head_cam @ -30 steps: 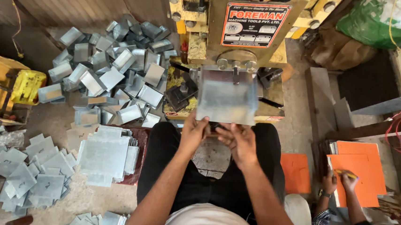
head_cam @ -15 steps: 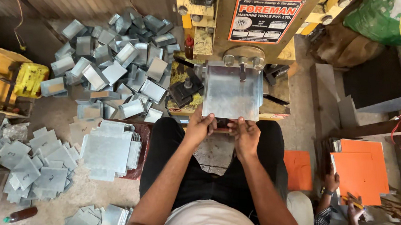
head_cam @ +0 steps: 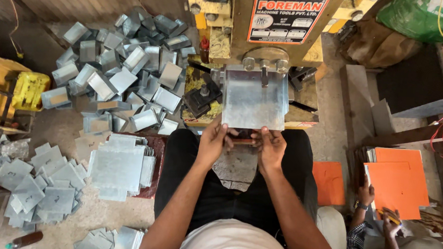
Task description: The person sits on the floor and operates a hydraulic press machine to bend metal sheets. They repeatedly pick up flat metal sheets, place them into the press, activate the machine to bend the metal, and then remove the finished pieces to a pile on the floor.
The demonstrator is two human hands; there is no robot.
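Observation:
A flat grey metal sheet [head_cam: 254,101] with bent-up side edges lies on the bed of a yellow press machine [head_cam: 269,34], under its round tool. My left hand [head_cam: 214,139] grips the sheet's near edge on the left. At the same edge, my right hand [head_cam: 271,146] holds it on the right. Both hands sit close together above my lap, thumbs on top of the sheet.
A stack of flat cut sheets [head_cam: 120,167] lies left of my knee. Bent metal boxes [head_cam: 121,70] are heaped at the back left; more flat blanks [head_cam: 40,190] lie at far left. At the right, another person's hands [head_cam: 377,203] work on orange panels [head_cam: 397,181].
The camera view has shifted closer to the machine. Both hands stay on the sheet's near edge, which sits a little deeper under the press tool.

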